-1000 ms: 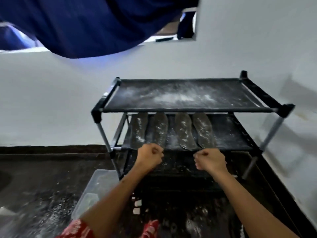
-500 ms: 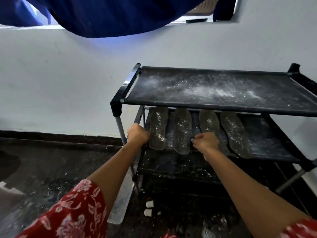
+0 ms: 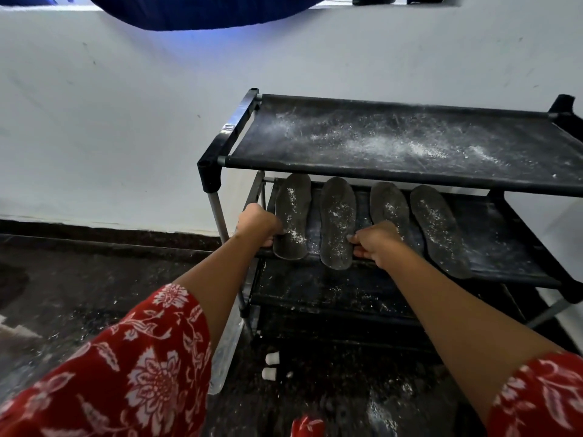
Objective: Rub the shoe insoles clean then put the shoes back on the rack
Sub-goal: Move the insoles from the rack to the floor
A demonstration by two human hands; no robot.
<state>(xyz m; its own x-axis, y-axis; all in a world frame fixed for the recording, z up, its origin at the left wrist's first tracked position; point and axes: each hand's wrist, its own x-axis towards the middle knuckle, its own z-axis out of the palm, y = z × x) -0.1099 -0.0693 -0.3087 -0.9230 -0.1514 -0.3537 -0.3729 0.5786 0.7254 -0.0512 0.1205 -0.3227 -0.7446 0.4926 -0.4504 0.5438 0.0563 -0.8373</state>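
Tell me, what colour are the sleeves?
Red sleeves with a white flower pattern, seen in the head view.

— How were the arms held?
— Both reached forward, bare below red floral sleeves.
— And the hands?
— The left hand had its fingers curled under, gripping an edge. The right hand was curled too, knuckles up, thumb pointing left, pinching.

left sleeve: red fabric, white floral print, short, loose, ends above elbow | right sleeve: same red-and-white floral print | forearms: bare | left hand, right hand: bare, nothing worn on wrists
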